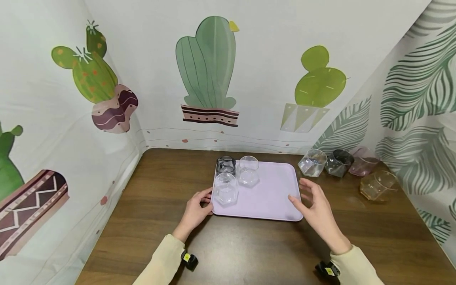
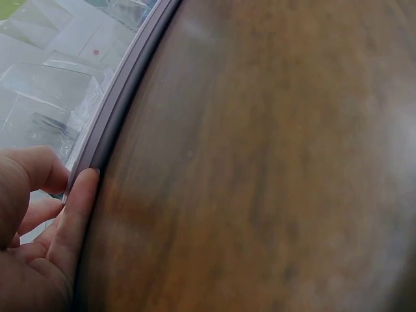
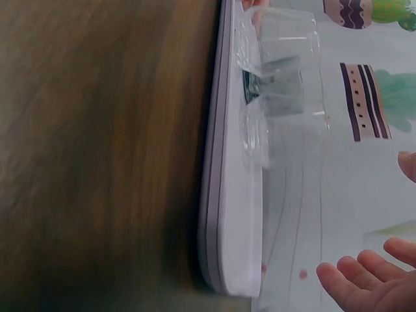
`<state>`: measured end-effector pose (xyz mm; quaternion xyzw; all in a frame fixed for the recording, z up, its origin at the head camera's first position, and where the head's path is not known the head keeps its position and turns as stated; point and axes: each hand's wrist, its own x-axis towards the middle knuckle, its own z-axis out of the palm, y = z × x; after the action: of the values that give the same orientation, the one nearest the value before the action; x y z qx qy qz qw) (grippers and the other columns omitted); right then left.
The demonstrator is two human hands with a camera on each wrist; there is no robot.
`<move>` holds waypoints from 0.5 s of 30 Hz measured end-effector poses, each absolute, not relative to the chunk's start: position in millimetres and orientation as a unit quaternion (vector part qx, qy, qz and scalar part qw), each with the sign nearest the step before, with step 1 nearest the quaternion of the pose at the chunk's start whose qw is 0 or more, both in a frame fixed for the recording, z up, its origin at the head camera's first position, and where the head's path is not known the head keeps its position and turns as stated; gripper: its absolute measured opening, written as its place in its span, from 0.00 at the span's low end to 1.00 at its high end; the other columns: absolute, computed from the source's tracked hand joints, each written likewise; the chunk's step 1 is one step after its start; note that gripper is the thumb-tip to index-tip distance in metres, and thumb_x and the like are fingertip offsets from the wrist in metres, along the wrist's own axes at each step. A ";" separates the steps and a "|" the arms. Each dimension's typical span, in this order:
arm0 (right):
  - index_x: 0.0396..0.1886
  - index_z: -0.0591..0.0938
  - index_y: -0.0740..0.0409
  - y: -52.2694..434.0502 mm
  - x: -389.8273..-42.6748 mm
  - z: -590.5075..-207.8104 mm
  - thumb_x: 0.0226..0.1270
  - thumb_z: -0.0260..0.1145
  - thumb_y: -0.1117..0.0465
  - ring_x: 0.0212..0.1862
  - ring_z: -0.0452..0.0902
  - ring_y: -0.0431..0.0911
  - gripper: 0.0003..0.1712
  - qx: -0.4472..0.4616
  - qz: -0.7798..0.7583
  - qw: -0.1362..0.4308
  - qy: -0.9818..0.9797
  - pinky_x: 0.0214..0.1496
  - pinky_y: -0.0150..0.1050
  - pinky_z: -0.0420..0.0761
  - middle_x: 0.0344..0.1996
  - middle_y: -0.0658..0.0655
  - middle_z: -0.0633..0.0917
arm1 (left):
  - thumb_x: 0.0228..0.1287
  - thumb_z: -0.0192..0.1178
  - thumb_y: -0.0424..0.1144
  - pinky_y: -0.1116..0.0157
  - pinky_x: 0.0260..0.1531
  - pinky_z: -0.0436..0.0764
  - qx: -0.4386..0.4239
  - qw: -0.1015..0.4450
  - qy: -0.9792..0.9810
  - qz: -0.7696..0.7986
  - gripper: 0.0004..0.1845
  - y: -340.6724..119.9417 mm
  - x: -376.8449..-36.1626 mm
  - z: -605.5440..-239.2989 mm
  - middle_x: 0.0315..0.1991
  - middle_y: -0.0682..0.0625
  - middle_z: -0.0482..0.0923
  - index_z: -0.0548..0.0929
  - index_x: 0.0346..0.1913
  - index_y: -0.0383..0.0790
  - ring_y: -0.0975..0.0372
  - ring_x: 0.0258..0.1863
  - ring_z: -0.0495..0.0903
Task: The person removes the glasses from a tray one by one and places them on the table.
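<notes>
My left hand (image 1: pixel 195 209) is at the near-left corner of the lilac tray (image 1: pixel 274 198), fingers lying along its rim and touching it (the left wrist view shows a fingertip (image 2: pixel 79 195) flat against the edge), loosely curled, not clearly gripping. My right hand (image 1: pixel 317 208) hovers just off the tray's right edge, fingers spread and apart, holding nothing; the right wrist view shows a gap between it and the rim. The tray sits mid-desk (image 1: pixel 171 221), long axis left to right, so the hands flank its two short ends, and the left is the nearer one. Three glasses cluster on the tray's far-left part: clear glass (image 1: pixel 225 189), second clear glass (image 1: pixel 247 171), dark glass (image 1: pixel 226 164). Four more tumblers lie tipped on the desk to the right, well apart from the tray, the amber one (image 1: pixel 378 185) closest to my right hand.
</notes>
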<state>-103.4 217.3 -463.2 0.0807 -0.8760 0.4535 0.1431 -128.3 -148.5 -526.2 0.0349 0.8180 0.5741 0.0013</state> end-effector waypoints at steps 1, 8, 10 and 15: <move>0.63 0.66 0.60 214.8 -104.8 -463.6 0.55 0.71 0.57 0.56 0.71 0.54 0.37 0.082 0.454 0.139 -0.876 0.52 0.37 0.81 0.56 0.60 0.72 | 0.48 0.55 0.19 0.68 0.21 0.86 0.039 0.000 0.817 0.575 0.31 -147.9 -127.1 -522.6 0.41 0.38 0.74 0.75 0.60 0.36 0.51 0.40 0.78; 0.63 0.67 0.58 200.3 -115.1 -467.0 0.55 0.71 0.55 0.56 0.71 0.53 0.37 0.096 0.465 0.122 -0.871 0.52 0.47 0.80 0.56 0.59 0.72 | 0.49 0.54 0.19 0.63 0.24 0.87 0.051 0.012 0.814 0.578 0.30 -144.7 -117.7 -496.7 0.43 0.32 0.73 0.73 0.60 0.30 0.47 0.41 0.77; 0.63 0.67 0.59 196.6 -118.4 -468.1 0.55 0.71 0.55 0.56 0.71 0.53 0.37 0.104 0.474 0.118 -0.866 0.53 0.48 0.80 0.56 0.59 0.72 | 0.49 0.54 0.19 0.63 0.25 0.87 0.050 0.015 0.816 0.576 0.29 -144.4 -116.7 -493.8 0.43 0.32 0.73 0.73 0.60 0.30 0.47 0.42 0.77; 0.62 0.67 0.59 187.2 -126.6 -469.1 0.55 0.71 0.56 0.57 0.71 0.54 0.36 0.119 0.489 0.113 -0.857 0.53 0.50 0.79 0.57 0.60 0.73 | 0.49 0.54 0.20 0.63 0.25 0.87 0.049 0.014 0.819 0.572 0.29 -144.4 -116.6 -493.4 0.43 0.32 0.73 0.73 0.60 0.30 0.48 0.41 0.77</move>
<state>-126.6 187.2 -469.1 0.1191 -0.8567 0.4890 0.1132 -116.6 -144.4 -493.4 0.0491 0.8188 0.5718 0.0139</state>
